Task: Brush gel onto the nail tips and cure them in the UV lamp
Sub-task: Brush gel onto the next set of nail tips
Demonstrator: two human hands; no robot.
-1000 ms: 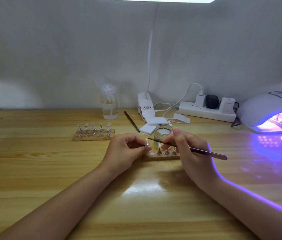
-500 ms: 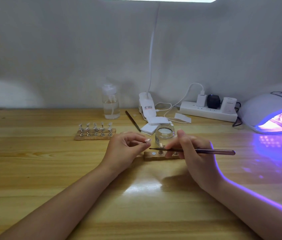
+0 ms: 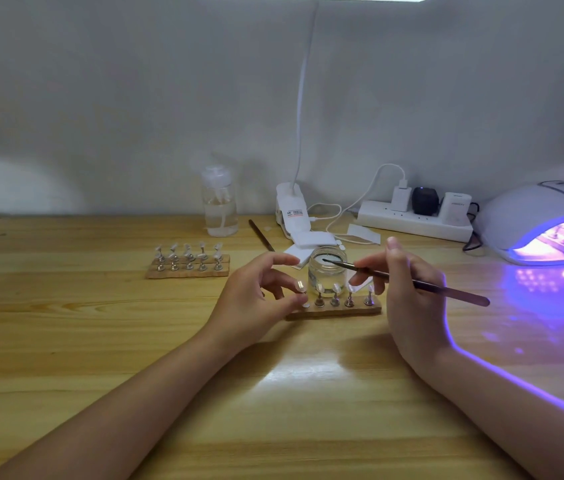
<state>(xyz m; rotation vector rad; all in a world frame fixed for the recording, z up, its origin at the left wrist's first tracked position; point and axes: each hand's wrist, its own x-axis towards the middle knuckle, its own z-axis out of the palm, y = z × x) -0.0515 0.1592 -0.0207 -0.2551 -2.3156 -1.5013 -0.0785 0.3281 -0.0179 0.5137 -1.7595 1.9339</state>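
Your left hand [image 3: 259, 299] pinches a nail tip [image 3: 300, 286] beside the wooden stand [image 3: 334, 308]; your right hand [image 3: 408, 299] grips the brush [image 3: 408, 282], bristles over the gel jar [image 3: 327, 271], on a wooden table [image 3: 100, 341] with the lamp [image 3: 543, 223] glowing purple.

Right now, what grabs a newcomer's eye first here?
The UV lamp at far right, glowing violet across the table. Then, centre, the right hand holding a brush with its tip at a small glass jar, and the left hand pinching a nail tip.
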